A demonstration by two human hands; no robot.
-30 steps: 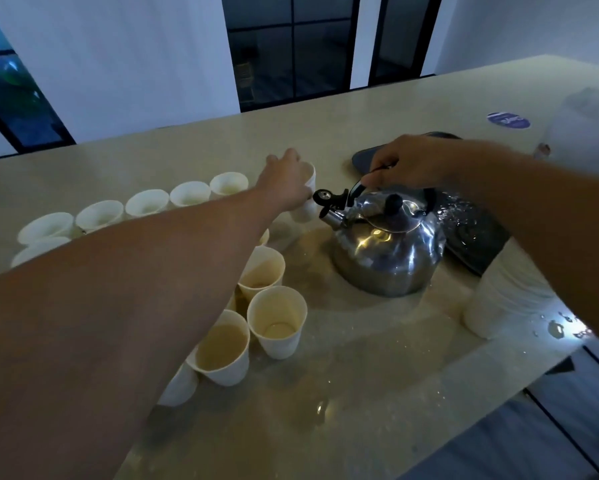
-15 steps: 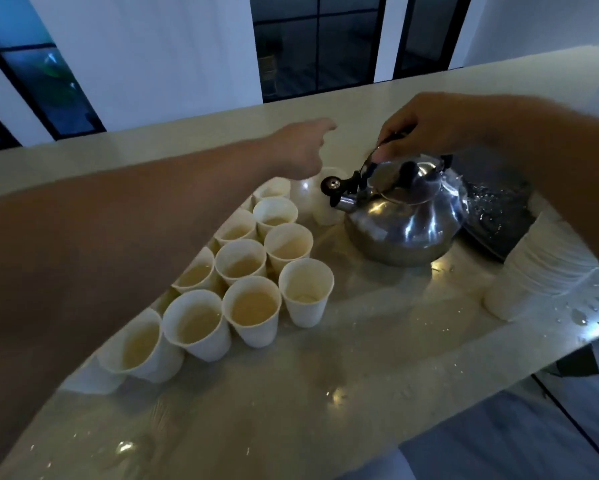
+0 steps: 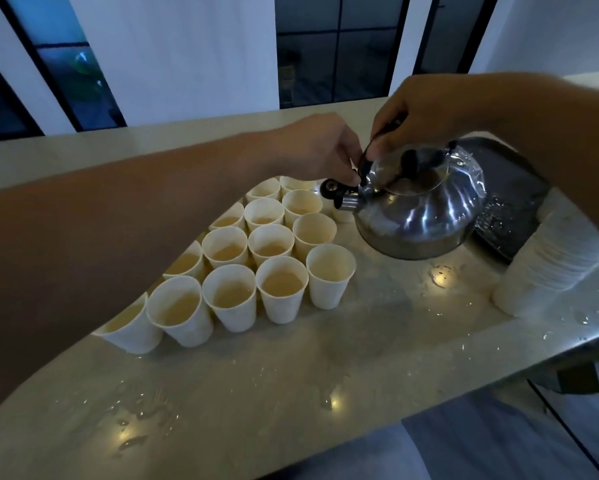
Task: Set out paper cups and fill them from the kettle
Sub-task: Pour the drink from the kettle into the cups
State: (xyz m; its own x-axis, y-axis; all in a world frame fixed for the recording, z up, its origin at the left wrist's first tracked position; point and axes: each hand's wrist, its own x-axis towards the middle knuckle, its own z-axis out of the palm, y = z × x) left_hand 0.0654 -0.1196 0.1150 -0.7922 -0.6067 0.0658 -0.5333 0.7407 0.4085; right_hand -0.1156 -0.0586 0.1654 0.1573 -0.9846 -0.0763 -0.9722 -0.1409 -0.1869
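Steel kettle lifted just right of the clustered paper cups, right hand curled round its black handle from above, left hand apparently pinching the spout cap, fingertips blurred, counter wet.

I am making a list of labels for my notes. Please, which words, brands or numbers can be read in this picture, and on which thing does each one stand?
None can be read.
Kettle: bare metal, no marking seen.
Paper cups: plain white.
Stacked cups: plain, no print visible.
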